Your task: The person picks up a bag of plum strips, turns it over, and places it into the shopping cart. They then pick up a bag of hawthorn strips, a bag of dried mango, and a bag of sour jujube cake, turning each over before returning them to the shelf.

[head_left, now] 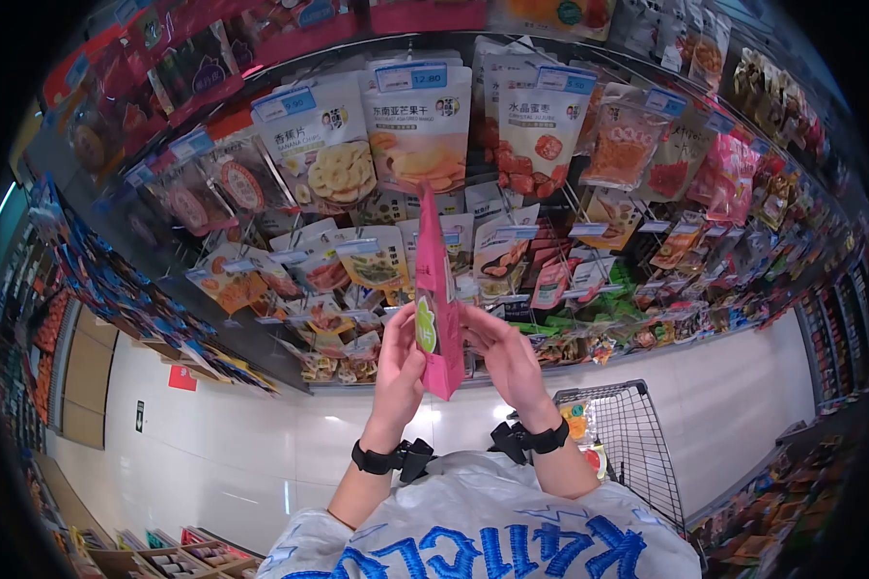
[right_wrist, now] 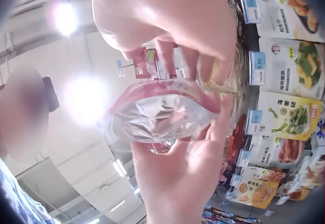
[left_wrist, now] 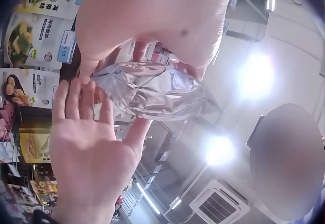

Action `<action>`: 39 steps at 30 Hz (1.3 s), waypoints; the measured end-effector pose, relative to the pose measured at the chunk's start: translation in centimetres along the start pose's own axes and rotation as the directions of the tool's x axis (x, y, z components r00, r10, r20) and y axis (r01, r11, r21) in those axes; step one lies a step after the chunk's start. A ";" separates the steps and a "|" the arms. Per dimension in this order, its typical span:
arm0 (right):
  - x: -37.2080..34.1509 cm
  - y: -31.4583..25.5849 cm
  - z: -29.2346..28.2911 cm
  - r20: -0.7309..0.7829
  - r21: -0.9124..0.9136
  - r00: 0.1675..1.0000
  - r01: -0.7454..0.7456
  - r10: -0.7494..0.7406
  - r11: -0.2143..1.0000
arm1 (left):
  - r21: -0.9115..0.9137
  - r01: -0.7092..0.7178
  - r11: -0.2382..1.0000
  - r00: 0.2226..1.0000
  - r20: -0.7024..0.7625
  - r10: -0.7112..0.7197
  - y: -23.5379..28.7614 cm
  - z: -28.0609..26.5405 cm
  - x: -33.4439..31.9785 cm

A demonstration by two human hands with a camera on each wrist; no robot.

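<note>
A pink bag (head_left: 436, 299) with a green label stands upright, its narrow side towards the head camera. My left hand (head_left: 402, 372) grips its lower left side, thumb near the label. My right hand (head_left: 512, 362) is at the bag's other side, fingers extended; whether they touch it is unclear. In the left wrist view the bag's silvery underside (left_wrist: 157, 93) lies below my left hand (left_wrist: 152, 18), with the open palm of my right hand (left_wrist: 94, 148) facing up beside it. The right wrist view shows the bag (right_wrist: 165, 118) between my right hand (right_wrist: 167, 16) and left hand (right_wrist: 175, 178).
Hanging snack bags, including banana chips (head_left: 328, 154) and dried mango (head_left: 420, 135), fill the shelf rack ahead, with price tags above them. A wire shopping cart (head_left: 637, 434) holding several packages is at the right. Pale floor (head_left: 222, 444) extends behind and left.
</note>
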State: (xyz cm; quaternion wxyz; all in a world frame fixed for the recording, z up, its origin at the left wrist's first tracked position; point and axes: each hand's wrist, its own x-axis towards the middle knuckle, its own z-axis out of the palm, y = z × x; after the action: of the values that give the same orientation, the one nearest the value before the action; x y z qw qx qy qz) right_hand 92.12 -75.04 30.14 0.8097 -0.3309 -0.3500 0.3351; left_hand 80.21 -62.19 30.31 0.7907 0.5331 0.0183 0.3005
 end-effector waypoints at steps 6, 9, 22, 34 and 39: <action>-0.6 1.5 0.6 0.012 -0.014 0.978 -0.206 0.206 0.978 | -0.143 0.120 0.982 0.992 0.048 -0.114 -1.8 0.1 -1.9; -0.4 0.9 0.3 -0.030 0.089 0.987 -0.156 0.159 0.984 | 0.559 -0.014 0.829 0.999 -0.016 0.028 -0.8 -0.6 -1.3; -0.1 0.4 1.0 -0.147 -0.102 0.989 -0.034 0.018 0.994 | 0.132 0.033 0.991 0.983 -0.185 -0.008 1.4 -1.1 -0.9; 0.2 -0.3 1.7 -0.219 -0.296 0.975 -0.035 -0.032 0.955 | 0.409 0.019 0.912 0.981 -0.184 0.062 1.0 -0.8 -1.4; -0.3 0.3 1.8 -0.078 -0.259 0.995 0.045 -0.067 0.965 | 0.306 -0.053 0.951 0.989 -0.114 0.091 0.7 0.1 -0.9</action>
State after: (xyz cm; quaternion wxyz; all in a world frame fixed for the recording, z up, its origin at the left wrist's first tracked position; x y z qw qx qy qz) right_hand 90.40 -74.56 30.75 0.7836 -0.4371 -0.3645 0.2492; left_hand 79.19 -62.52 30.66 0.6857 0.6277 0.0946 0.3561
